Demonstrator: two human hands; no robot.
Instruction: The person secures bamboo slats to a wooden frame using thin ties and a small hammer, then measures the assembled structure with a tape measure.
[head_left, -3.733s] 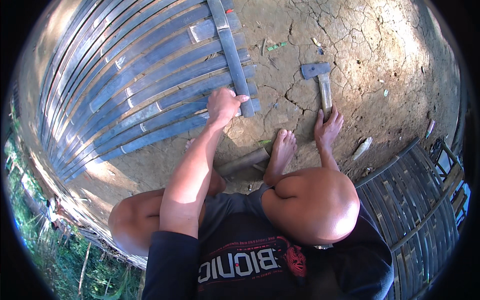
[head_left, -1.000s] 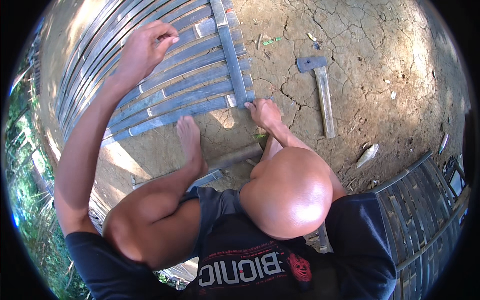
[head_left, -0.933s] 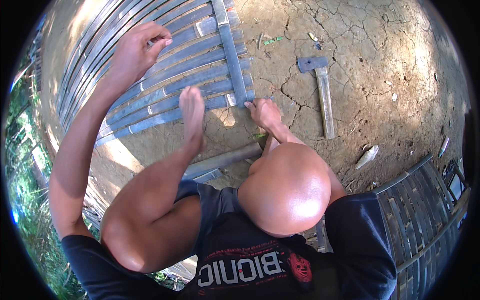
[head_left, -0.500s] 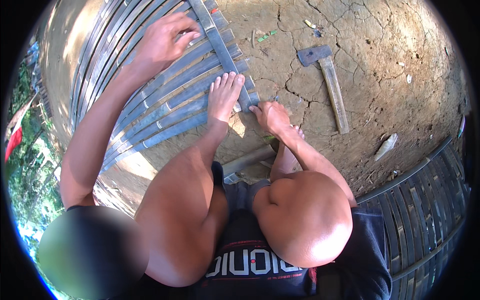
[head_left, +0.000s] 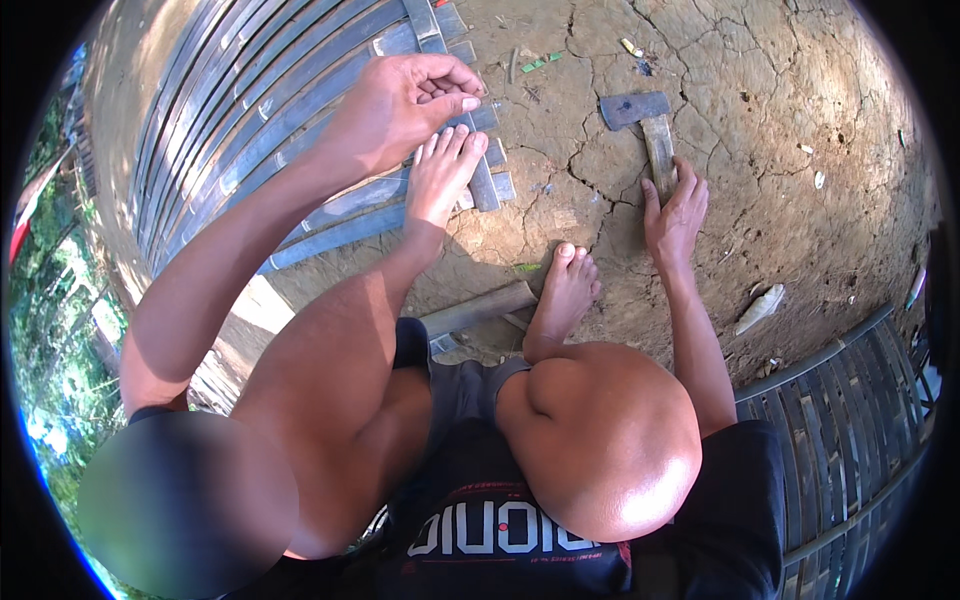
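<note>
My left hand (head_left: 415,105) hovers over the slatted bamboo panel (head_left: 330,130), beside a crosswise bamboo strip (head_left: 482,182). Its fingers are curled, thumb close to the index fingertip; anything between them is too small to make out. My bare left foot presses on the slat ends next to that strip. On the right, my right hand (head_left: 677,215) closes over the wooden handle of a hatchet (head_left: 636,110), whose dark metal head lies on the soil. The handle's lower end is hidden under the palm.
Cracked dry soil (head_left: 760,150) surrounds the panel. A bamboo pole (head_left: 480,308) lies between my legs. At the lower right stands another dark slatted panel (head_left: 830,440). A pale scrap (head_left: 760,308) and small green bits (head_left: 541,62) are scattered about. Greenery borders the left.
My right hand has left the end of the crosswise strip and taken hold of the hatchet's handle. The left hand has moved right and slightly down, towards the strip.
</note>
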